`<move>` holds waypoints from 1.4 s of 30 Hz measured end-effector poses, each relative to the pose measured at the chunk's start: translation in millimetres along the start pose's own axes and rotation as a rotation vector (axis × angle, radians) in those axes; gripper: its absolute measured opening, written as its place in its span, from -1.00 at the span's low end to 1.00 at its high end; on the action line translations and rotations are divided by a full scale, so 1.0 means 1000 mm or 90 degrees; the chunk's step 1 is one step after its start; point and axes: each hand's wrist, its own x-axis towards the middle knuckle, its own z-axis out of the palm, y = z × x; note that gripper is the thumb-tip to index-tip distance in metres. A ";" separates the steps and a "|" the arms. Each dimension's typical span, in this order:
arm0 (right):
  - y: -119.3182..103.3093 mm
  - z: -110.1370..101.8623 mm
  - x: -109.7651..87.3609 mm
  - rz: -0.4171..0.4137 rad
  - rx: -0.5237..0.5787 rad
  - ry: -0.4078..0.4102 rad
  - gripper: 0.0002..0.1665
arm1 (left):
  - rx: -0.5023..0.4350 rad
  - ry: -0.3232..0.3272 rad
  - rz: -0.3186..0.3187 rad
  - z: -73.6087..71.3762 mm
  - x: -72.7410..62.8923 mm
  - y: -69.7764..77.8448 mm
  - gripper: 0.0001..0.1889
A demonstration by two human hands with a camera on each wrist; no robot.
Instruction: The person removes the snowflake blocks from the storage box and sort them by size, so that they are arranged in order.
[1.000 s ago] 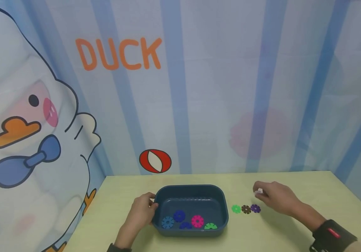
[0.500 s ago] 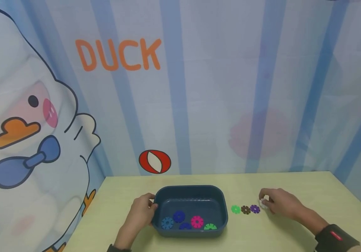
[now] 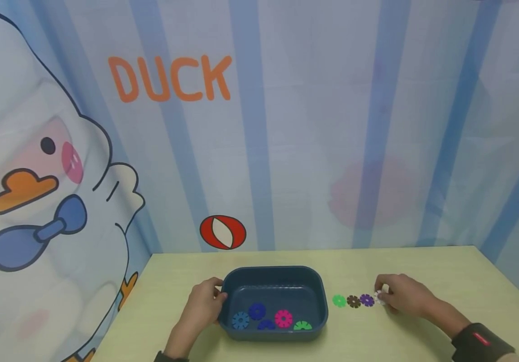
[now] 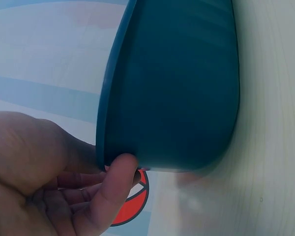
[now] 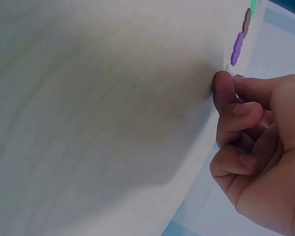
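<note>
My left hand (image 3: 200, 304) grips the left end of a dark blue plastic box (image 3: 274, 335), thumb and fingers at its rim in the left wrist view. Inside the box lie several snowflake discs, among them a pink disc (image 3: 283, 319), a light blue disc (image 3: 240, 320) and a green disc (image 3: 302, 326). To the right, my right hand (image 3: 409, 295) pinches a white snowflake disc (image 5: 229, 69) low at the table, mostly hidden by the fingertips. It is at the right end of a row: a green disc (image 3: 339, 300), a brown disc (image 3: 353, 301) and a purple disc (image 3: 367, 300).
A pale yellow table (image 3: 440, 271) carries the box and the row of discs. Behind it hangs a striped cloth backdrop (image 3: 305, 125) printed with a duck and the word DUCK. The box's right wall is a short way left of the green disc.
My right hand has come down and slightly right with the white disc, bringing it beside the purple one at table level. The left hand and the box stay in place.
</note>
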 end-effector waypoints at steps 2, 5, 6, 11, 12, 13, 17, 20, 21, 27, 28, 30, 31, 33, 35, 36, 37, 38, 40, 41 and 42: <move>0.000 -0.001 -0.001 -0.005 0.003 -0.002 -0.95 | 0.000 0.002 0.002 0.000 0.000 0.000 -0.64; -0.001 -0.003 -0.002 -0.011 0.007 -0.003 -0.95 | 0.001 0.004 0.003 0.000 0.000 0.000 -0.63; -0.001 -0.003 -0.002 -0.012 0.008 -0.003 -0.95 | 0.002 0.005 0.003 -0.001 0.000 0.000 -0.63; -0.003 -0.006 -0.001 -0.002 -0.009 0.014 -0.95 | -0.002 -0.002 0.002 -0.001 0.001 -0.001 -0.64; -0.005 -0.007 0.000 -0.005 -0.011 0.020 -0.93 | -0.003 -0.003 0.002 -0.001 0.001 -0.001 -0.64; -0.008 -0.009 0.000 -0.017 -0.010 0.028 -0.91 | -0.007 -0.005 -0.001 -0.001 0.001 -0.002 -0.64; -0.030 -0.015 0.005 -0.090 -0.005 0.051 -0.82 | -0.008 -0.004 -0.003 -0.002 0.002 -0.003 -0.63; -0.053 -0.016 0.008 -0.140 -0.016 0.061 -0.83 | -0.002 -0.004 -0.002 -0.002 0.002 -0.004 -0.64; -0.061 -0.016 0.010 -0.157 -0.024 0.064 -0.84 | -0.001 -0.004 -0.002 -0.002 0.002 -0.004 -0.64; -0.098 -0.007 0.018 -0.236 -0.073 0.078 -0.87 | 0.000 -0.002 -0.001 0.001 0.002 -0.002 -0.64; -0.102 -0.005 0.019 -0.242 -0.071 0.073 -0.86 | -0.001 -0.002 0.000 0.001 0.002 -0.002 -0.64; -0.108 -0.003 0.022 -0.254 -0.068 0.066 -0.86 | -0.005 -0.005 0.000 0.002 0.002 -0.002 -0.64; -0.111 -0.002 0.023 -0.260 -0.066 0.061 -0.86 | -0.006 -0.006 0.000 0.002 0.002 -0.002 -0.64; -0.115 0.000 0.026 -0.272 -0.069 0.057 -0.86 | -0.007 -0.006 -0.001 0.002 0.002 -0.001 -0.65; -0.119 0.003 0.028 -0.285 -0.082 0.059 -0.86 | -0.008 -0.006 -0.002 0.002 0.002 -0.001 -0.65; -0.120 0.004 0.029 -0.290 -0.089 0.059 -0.86 | -0.008 -0.006 -0.002 0.001 0.002 -0.001 -0.65; -0.122 0.005 0.030 -0.295 -0.095 0.059 -0.85 | -0.006 -0.006 -0.002 0.001 0.002 -0.001 -0.65; -0.124 0.006 0.031 -0.299 -0.101 0.058 -0.85 | -0.006 -0.006 -0.002 0.001 0.002 -0.002 -0.65; -0.127 0.009 0.032 -0.310 -0.113 0.058 -0.83 | -0.007 -0.006 -0.003 0.000 0.002 -0.002 -0.65; -0.128 0.010 0.033 -0.319 -0.120 0.060 -0.83 | -0.007 -0.007 -0.003 0.000 0.002 -0.002 -0.65; -0.130 0.011 0.034 -0.325 -0.126 0.062 -0.82 | -0.006 -0.007 -0.004 0.000 0.002 -0.002 -0.66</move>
